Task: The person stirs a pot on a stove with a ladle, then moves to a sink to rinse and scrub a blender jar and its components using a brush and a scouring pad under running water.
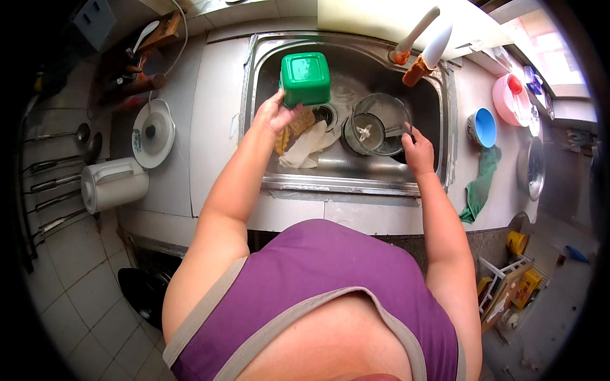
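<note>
Over the left part of the steel sink point(310, 180), my left hand point(278, 112) holds a green plastic container point(306, 76) by its lower side. Its flat base seems to face up. My right hand point(419, 148) has its fingers closed on the right edge of a clear jar point(381, 107) in the sink; the exact grip is partly hidden. Something small and white point(364, 133) shows at the bottom of the jar. Between my hands a white cloth point(310, 145) lies beside a tan sponge-like pad point(301, 123) and the drain point(325, 114).
Two faucets, one with a white spout point(436, 45), reach over the sink's back right. A blue cup point(485, 127), green cloth point(481, 185), pink basin point(510, 100) and metal bowl point(533, 169) are on the right. A white pitcher point(116, 185) and lidded dish point(155, 133) stand left.
</note>
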A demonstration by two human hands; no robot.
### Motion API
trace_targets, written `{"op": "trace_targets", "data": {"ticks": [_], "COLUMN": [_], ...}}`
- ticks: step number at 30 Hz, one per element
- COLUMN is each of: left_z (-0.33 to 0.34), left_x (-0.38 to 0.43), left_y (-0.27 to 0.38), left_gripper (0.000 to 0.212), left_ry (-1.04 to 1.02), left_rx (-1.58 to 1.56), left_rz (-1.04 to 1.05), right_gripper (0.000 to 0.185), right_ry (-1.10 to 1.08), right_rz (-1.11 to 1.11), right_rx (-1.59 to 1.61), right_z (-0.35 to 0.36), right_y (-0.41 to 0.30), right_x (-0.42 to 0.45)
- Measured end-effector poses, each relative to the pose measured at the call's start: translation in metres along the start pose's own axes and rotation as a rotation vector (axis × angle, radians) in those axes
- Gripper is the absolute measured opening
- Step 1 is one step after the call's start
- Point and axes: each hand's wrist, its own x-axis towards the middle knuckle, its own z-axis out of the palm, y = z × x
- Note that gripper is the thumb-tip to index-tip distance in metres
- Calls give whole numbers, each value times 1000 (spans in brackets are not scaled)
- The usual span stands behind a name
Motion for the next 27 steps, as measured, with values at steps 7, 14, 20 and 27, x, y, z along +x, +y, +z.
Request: {"op": "trace_targets", "data": {"ticks": [7,14,20,27], "left_z": [30,64,82,80], "left_x": [-20,-59,-78,-82], "left_y": [2,-19,-22,-20], "left_gripper": [21,21,23,24], "left_ry": [-114,-524,-576,-565], "left_rx": [447,1910,1944,1935], "left_rz": [295,1487,1652,1659], "right_gripper": [40,40,41,40], "right_ry": [-20,-37,2,15], "right_rz": [11,26,-17,-62], "right_rx": [-16,0,16,45], "right_z": [1,-1,1,3], "right_y": [4,0,8,7], "right_x": [1,1,2,-2]}}
